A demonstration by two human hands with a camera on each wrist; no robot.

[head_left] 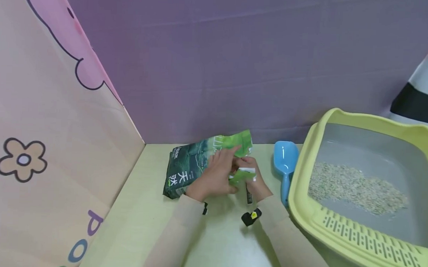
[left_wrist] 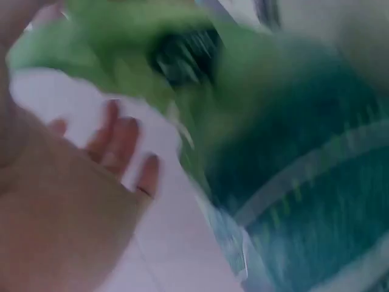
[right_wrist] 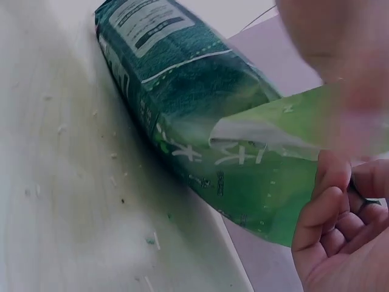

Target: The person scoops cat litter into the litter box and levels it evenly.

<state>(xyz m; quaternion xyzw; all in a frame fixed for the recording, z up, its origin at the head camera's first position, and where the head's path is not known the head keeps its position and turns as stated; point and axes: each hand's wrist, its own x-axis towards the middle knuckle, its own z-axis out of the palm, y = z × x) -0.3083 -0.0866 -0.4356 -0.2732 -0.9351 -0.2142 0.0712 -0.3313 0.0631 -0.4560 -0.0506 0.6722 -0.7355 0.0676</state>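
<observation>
A green cat litter bag (head_left: 195,164) lies on its side on the table, its light green mouth end turned right. My left hand (head_left: 217,175) is at that end, in front of the bag, with loosely bent fingers (left_wrist: 118,140) spread apart in the left wrist view. By the bag's edge, my right hand (head_left: 251,180) has curled fingers and pinches a thin dark band (right_wrist: 364,198). A light green flap (head_left: 242,175) of the bag partly covers this hand in the head view. The flap's pale inner side (right_wrist: 243,131) shows in the right wrist view.
A blue scoop (head_left: 285,161) lies to the right of my hands. Beyond it stands a yellow-rimmed litter box (head_left: 298,183) with litter (head_left: 353,187) in its grey pan. Small crumbs are scattered on the table (right_wrist: 73,201). Printed cloth walls stand behind and at the left.
</observation>
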